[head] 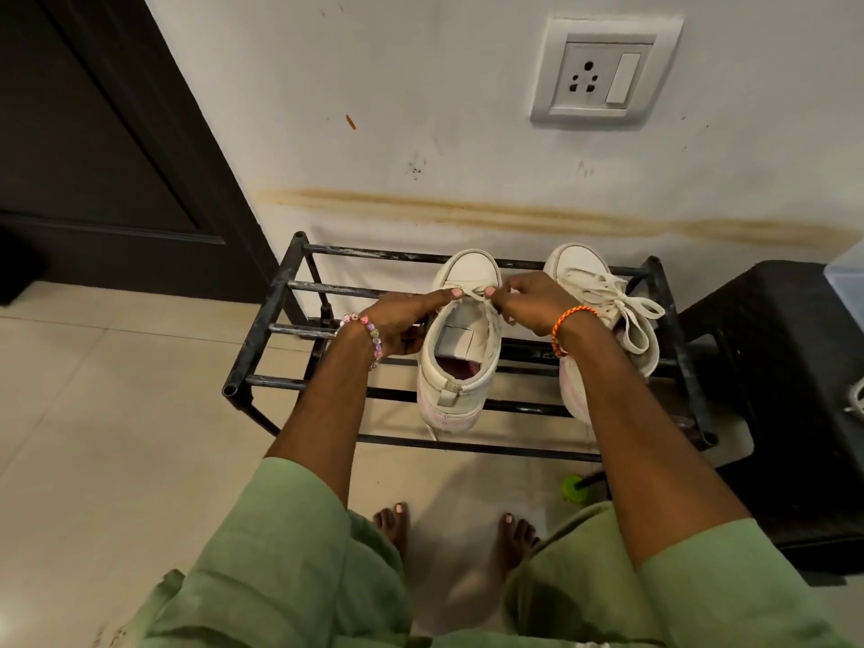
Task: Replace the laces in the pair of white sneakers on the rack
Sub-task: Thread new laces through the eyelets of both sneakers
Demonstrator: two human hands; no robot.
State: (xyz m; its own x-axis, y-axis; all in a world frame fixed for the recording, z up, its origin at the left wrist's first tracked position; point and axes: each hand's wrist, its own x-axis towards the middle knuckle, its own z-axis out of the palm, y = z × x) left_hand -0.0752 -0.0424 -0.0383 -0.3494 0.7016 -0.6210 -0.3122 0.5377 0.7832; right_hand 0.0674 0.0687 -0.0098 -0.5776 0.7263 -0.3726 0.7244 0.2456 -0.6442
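Black metal rack point(262, 339), barred top, set against a stained white wall point(421, 133) on a tiled floor point(93, 413).

Left sneaker point(460, 367): white, high-top, toe toward the wall, resting on the rack's top bars; tongue area open, almost unlaced, a single lace point(474, 294) crossing near the toe.

Right sneaker point(603, 311): white, beside the first on the same rack, fully laced and tied in a bow, partly hidden by the right forearm.

Left hand point(406, 320): beaded bracelet at wrist, gripping the left side of the unlaced sneaker, fingertip touching the lace end at the toe eyelets.

Right hand point(528, 301): orange thread band at wrist, pinching the lace at the opposite eyelet between thumb and fingers.

Also present: wall socket point(603, 72), dark door point(93, 133) at left, black stool point(795, 390) at right, green sleeves, bare feet below.
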